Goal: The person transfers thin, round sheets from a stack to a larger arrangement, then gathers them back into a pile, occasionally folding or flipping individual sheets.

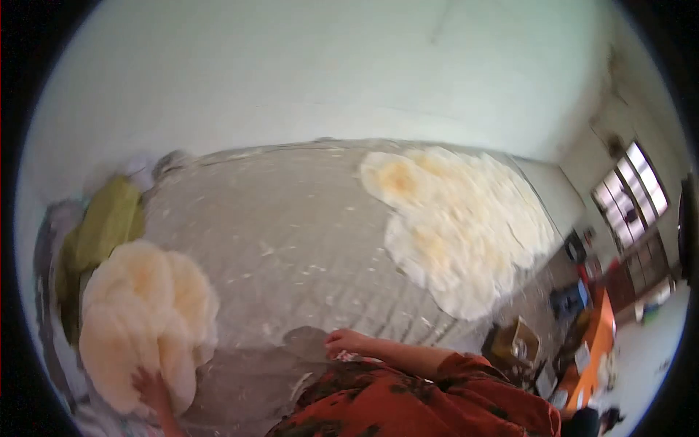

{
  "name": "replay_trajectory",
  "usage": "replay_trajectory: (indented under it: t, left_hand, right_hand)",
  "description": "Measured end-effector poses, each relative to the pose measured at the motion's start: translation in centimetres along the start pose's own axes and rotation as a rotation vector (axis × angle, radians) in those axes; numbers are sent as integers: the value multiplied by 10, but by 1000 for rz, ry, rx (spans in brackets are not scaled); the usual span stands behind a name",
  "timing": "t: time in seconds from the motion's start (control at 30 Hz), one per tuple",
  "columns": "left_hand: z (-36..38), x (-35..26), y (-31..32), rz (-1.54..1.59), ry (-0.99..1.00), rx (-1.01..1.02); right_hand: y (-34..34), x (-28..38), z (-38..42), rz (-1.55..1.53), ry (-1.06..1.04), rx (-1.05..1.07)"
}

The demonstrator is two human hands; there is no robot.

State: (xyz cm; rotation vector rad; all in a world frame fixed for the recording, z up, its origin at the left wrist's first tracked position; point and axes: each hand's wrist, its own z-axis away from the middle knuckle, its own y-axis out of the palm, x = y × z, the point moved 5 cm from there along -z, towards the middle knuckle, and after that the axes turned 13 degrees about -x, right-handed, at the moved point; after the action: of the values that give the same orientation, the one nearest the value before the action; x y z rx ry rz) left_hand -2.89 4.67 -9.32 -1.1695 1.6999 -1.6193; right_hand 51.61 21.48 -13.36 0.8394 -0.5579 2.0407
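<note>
Two fluffy heaps show on one broad grey surface [291, 218]: the left heap [131, 320] at eight o'clock, the right heap [473, 233] at three o'clock, well apart. How many pieces make up each cannot be counted. The left heap is cream with peach tints, soft and rounded, its lobes overlapping like petals. The right heap is whiter, yellowish in patches toward its near-left side, and lies flatter with a scalloped edge.

The person has two hands in view. The left hand [151, 388], between seven and eight o'clock, rests on the lower part of the left heap; its fingers look spread, but one cannot tell whether its grip pinches any fleece. The right hand [345, 343], at six o'clock, has its fingers partly curled; whether its grip holds something is unclear.

One yellow-green sack [113, 218] stands at nine o'clock, just beyond the left heap. One carton [514, 342] sits at four o'clock, and one barred window [632, 195] at three.
</note>
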Motion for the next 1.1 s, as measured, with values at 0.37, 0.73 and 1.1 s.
replay_trajectory:
  t: [0.37,0.73,1.1]
  left_hand:
    - [79,-139,-35,1077,387,-209]
    - [323,-426,-123,863,1092,-210]
    - [328,-433,-119,868,1037,-346]
  right_hand:
    - [-355,-99,48,76,-305,-1515]
    - [-492,-99,74,-581,45,-1417]
    - [-530,133,218,-579,-476,-917]
